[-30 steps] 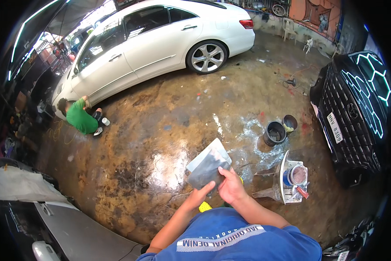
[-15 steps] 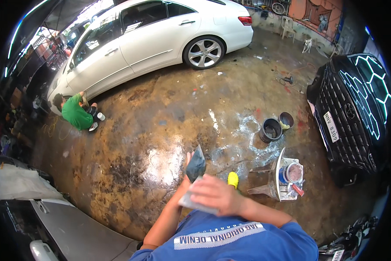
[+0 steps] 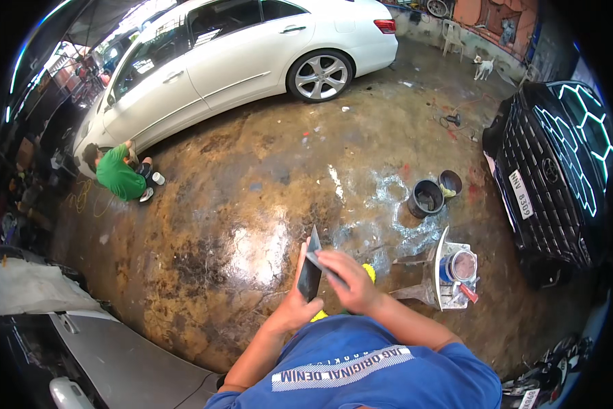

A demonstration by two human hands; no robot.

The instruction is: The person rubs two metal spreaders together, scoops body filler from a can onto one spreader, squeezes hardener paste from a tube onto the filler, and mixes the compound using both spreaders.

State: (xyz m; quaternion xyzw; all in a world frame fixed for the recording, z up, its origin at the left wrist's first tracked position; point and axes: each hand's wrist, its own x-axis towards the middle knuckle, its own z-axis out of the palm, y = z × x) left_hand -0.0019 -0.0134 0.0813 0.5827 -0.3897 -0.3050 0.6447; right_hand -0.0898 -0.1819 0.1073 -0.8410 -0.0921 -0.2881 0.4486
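In front of my chest, my left hand (image 3: 295, 305) grips a dark flat plate (image 3: 309, 278) from its left side and underneath; a pointed end sticks up and away from me. My right hand (image 3: 354, 281) is closed on a thin grey spreader (image 3: 330, 270), with fingers along its top. The spreader lies tilted across the plate and touches or nearly touches it; I cannot tell which. Just right of my hands, beyond the shirt, shows a yellow shoe (image 3: 369, 271).
A white plastic stool (image 3: 443, 258) at right carries a tub of pinkish paste (image 3: 464, 266) and a red-ended tube (image 3: 468, 293). Beyond are two dark buckets (image 3: 426, 198). A white car (image 3: 238, 75), a black car (image 3: 542, 184) and a grey door panel (image 3: 129, 354) surround me. A person in green (image 3: 119, 174) crouches far left.
My right hand has moved up and right, bringing the spreader from near my chest onto the plate's far part. The plate has turned in my left hand. The dog at the back has moved.
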